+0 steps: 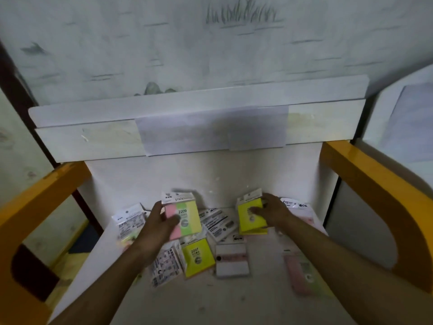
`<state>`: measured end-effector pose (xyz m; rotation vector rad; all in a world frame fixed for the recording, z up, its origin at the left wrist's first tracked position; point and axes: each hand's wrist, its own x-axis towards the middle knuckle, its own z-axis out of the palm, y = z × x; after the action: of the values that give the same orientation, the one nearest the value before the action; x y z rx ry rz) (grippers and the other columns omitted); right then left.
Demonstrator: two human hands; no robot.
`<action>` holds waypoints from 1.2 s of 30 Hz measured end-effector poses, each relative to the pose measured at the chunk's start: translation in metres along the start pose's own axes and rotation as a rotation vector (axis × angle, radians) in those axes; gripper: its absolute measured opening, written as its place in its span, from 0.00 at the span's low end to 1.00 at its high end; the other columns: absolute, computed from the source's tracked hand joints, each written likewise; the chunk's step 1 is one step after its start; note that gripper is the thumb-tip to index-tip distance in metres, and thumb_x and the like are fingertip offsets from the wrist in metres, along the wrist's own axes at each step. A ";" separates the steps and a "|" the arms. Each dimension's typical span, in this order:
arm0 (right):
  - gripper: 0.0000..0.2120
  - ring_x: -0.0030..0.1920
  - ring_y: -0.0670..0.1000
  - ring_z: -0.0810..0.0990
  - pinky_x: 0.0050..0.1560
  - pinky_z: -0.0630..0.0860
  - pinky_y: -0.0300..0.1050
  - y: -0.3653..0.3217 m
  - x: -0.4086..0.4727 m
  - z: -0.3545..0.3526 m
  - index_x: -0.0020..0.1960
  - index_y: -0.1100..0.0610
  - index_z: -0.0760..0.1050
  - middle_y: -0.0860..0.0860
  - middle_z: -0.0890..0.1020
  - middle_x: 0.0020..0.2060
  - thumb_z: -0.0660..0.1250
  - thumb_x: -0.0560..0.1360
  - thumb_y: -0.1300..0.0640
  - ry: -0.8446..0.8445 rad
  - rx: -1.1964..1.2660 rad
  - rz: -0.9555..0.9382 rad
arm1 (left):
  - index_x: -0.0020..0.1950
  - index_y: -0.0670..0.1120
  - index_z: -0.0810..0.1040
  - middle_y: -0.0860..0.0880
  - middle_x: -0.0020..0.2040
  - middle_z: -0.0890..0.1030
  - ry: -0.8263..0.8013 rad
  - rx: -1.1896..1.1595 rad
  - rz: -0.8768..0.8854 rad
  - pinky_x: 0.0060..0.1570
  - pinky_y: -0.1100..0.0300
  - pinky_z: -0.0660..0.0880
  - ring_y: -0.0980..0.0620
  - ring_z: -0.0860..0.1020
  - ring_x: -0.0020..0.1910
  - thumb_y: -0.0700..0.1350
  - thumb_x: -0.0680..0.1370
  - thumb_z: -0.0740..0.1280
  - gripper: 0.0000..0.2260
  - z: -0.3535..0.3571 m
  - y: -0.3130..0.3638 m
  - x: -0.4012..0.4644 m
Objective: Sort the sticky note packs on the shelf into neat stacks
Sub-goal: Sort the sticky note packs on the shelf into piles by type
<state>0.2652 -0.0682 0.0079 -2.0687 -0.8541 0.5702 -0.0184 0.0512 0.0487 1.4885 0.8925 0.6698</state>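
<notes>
— Two arms are reaching forward over the white shelf [234, 296], aren't they?

— Yes, both are stretching toward the back of it. The left hand [155, 221] is gripping a tricolour pack [185, 216], pink, green and yellow, marked 2209; the thumb is lying across its front and the fingers are curling behind its left edge, holding it upright.

— And the other?

— The right hand [271, 211] is holding a yellow pack [250, 218] from its right side, thumb pressing on the face, fingers wrapping round the top right corner. That pack is standing tilted, its lower edge near the shelf.

— Where are the remaining packs lying?

— Scattered flat between and around the hands: a yellow 2207 pack [199, 256] near the middle, a white-and-pink pack [232, 260] just beside it, a printed pack [218, 221] behind those, and a pinkish pack [302, 275] off to the right. Yellow side rails [375, 181] are flanking the shelf.
</notes>
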 end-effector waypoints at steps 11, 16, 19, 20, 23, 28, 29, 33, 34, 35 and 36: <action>0.34 0.68 0.55 0.70 0.64 0.68 0.46 0.020 0.007 0.015 0.72 0.55 0.65 0.55 0.73 0.67 0.72 0.70 0.47 0.103 -0.424 -0.023 | 0.58 0.47 0.73 0.45 0.53 0.84 -0.118 0.096 -0.071 0.54 0.36 0.77 0.43 0.83 0.50 0.37 0.79 0.64 0.10 -0.011 -0.014 -0.003; 0.28 0.64 0.58 0.73 0.62 0.72 0.49 0.010 0.001 0.013 0.66 0.56 0.70 0.56 0.72 0.64 0.74 0.69 0.52 0.134 -0.480 -0.099 | 0.60 0.50 0.72 0.45 0.55 0.83 -0.155 0.123 -0.057 0.53 0.37 0.78 0.43 0.83 0.51 0.38 0.78 0.66 0.13 -0.005 -0.015 0.000; 0.19 0.53 0.53 0.78 0.56 0.74 0.47 -0.007 -0.012 0.013 0.60 0.58 0.77 0.54 0.78 0.55 0.72 0.72 0.53 0.073 -0.264 -0.211 | 0.59 0.51 0.72 0.44 0.56 0.82 -0.194 0.100 -0.068 0.54 0.38 0.77 0.42 0.81 0.54 0.40 0.77 0.67 0.13 0.006 -0.011 0.001; 0.16 0.48 0.51 0.79 0.53 0.76 0.47 -0.016 -0.022 0.014 0.57 0.58 0.78 0.54 0.80 0.51 0.71 0.73 0.51 -0.028 -0.113 -0.183 | 0.58 0.51 0.72 0.44 0.56 0.81 -0.206 0.098 -0.066 0.55 0.37 0.77 0.41 0.81 0.55 0.40 0.77 0.67 0.12 0.010 -0.010 0.001; 0.10 0.39 0.50 0.80 0.40 0.78 0.43 -0.042 -0.054 0.016 0.51 0.51 0.79 0.53 0.83 0.46 0.68 0.75 0.46 -0.395 0.272 -0.011 | 0.58 0.48 0.72 0.42 0.57 0.80 -0.224 0.025 -0.077 0.55 0.40 0.77 0.41 0.80 0.55 0.35 0.77 0.65 0.13 0.029 -0.005 0.001; 0.06 0.39 0.49 0.84 0.39 0.81 0.44 -0.042 -0.073 0.013 0.49 0.51 0.79 0.50 0.85 0.43 0.72 0.73 0.54 -0.307 0.438 -0.038 | 0.61 0.50 0.72 0.44 0.53 0.82 -0.338 -0.023 -0.068 0.46 0.48 0.80 0.46 0.82 0.49 0.31 0.75 0.65 0.19 0.071 0.006 -0.003; 0.07 0.41 0.51 0.84 0.40 0.82 0.46 -0.039 -0.075 0.009 0.51 0.53 0.78 0.53 0.85 0.46 0.72 0.73 0.56 -0.260 0.454 -0.033 | 0.62 0.50 0.71 0.45 0.52 0.82 -0.362 -0.011 -0.060 0.42 0.51 0.80 0.47 0.83 0.48 0.31 0.76 0.65 0.20 0.079 0.007 -0.004; 0.06 0.45 0.57 0.84 0.40 0.81 0.50 -0.010 -0.081 -0.021 0.47 0.52 0.77 0.57 0.83 0.47 0.72 0.73 0.58 -0.152 0.386 -0.030 | 0.63 0.50 0.71 0.46 0.53 0.81 -0.482 0.113 -0.063 0.41 0.55 0.78 0.47 0.82 0.48 0.35 0.77 0.67 0.18 0.098 0.004 -0.005; 0.06 0.43 0.55 0.82 0.39 0.79 0.48 0.001 -0.084 -0.028 0.46 0.53 0.77 0.56 0.82 0.44 0.73 0.72 0.58 -0.134 0.349 -0.009 | 0.62 0.50 0.72 0.47 0.54 0.81 -0.487 0.132 -0.079 0.41 0.56 0.77 0.47 0.82 0.47 0.37 0.77 0.67 0.16 0.099 0.000 -0.004; 0.08 0.40 0.54 0.79 0.37 0.76 0.46 0.014 -0.086 -0.035 0.47 0.55 0.76 0.55 0.80 0.41 0.74 0.72 0.56 -0.110 0.315 0.021 | 0.61 0.50 0.73 0.48 0.55 0.82 -0.473 0.143 -0.091 0.40 0.58 0.76 0.48 0.82 0.47 0.38 0.77 0.66 0.14 0.098 -0.002 -0.003; 0.10 0.38 0.52 0.77 0.35 0.73 0.44 0.027 -0.089 -0.042 0.48 0.56 0.76 0.54 0.78 0.40 0.74 0.71 0.54 -0.079 0.280 0.051 | 0.60 0.50 0.73 0.49 0.55 0.82 -0.447 0.163 -0.097 0.38 0.60 0.74 0.49 0.82 0.45 0.39 0.78 0.66 0.12 0.098 -0.004 -0.002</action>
<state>0.2430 -0.1673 0.0188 -1.8271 -0.7227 0.7591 0.0614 -0.0034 0.0328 1.6423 0.6765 0.1801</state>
